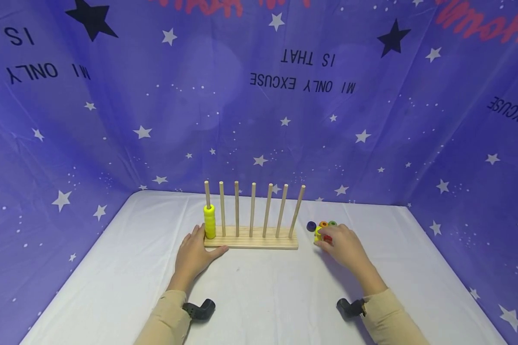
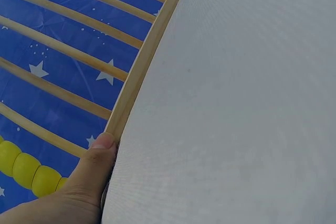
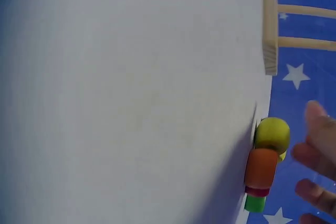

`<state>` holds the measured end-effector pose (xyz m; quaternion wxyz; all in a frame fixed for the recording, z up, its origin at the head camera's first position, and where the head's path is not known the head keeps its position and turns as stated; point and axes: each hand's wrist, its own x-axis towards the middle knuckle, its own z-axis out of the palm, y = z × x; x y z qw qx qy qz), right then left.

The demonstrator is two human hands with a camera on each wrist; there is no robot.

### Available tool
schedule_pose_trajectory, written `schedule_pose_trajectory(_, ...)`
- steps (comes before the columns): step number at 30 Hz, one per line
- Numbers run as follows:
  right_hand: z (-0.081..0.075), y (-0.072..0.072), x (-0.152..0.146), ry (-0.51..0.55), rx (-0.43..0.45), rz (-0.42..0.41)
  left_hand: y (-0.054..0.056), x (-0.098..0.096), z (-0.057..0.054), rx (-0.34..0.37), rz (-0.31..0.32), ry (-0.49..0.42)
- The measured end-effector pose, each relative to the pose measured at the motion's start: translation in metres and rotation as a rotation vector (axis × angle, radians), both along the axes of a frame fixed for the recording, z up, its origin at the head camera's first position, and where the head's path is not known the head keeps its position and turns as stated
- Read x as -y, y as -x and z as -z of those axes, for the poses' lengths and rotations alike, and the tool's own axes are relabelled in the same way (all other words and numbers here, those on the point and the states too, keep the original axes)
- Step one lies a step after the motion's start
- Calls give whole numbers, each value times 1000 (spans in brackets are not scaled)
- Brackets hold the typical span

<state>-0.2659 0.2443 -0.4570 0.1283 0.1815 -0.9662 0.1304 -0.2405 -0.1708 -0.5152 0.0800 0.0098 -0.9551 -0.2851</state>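
Note:
A wooden peg stand [image 1: 251, 243] with several upright rods stands on the table. Its leftmost rod carries a stack of yellow beads [image 1: 209, 223]. My left hand [image 1: 193, 254] grips the left end of the base, its thumb [image 2: 92, 169] along the front edge and its fingers by the yellow stack. Over a small group of loose beads right of the stand is my right hand [image 1: 344, 244]. In the right wrist view its blurred fingers [image 3: 320, 156] are spread beside a yellow bead [image 3: 272, 134] and an orange bead [image 3: 261, 169], apparently holding nothing.
A dark blue bead [image 1: 311, 226] lies nearest the stand's right end. A green bead [image 1: 332, 223] and a red bead [image 1: 327, 238] are partly hidden by the right hand. White cloth covers the table [image 1: 259, 292]. A purple star-patterned curtain [image 1: 224, 129] rises behind.

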Motion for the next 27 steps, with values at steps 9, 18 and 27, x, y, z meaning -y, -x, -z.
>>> schedule_pose_trajectory(9,9,1,-1,-64,-58,0,-1,0,-1,-17,2,11)
schedule_pose_trajectory(18,15,4,3,-89,-83,16,-2,1,1,-12,2,5)
schedule_pose_trajectory(27,19,6,5,-81,-90,-5,-1,0,1,0,-1,7)
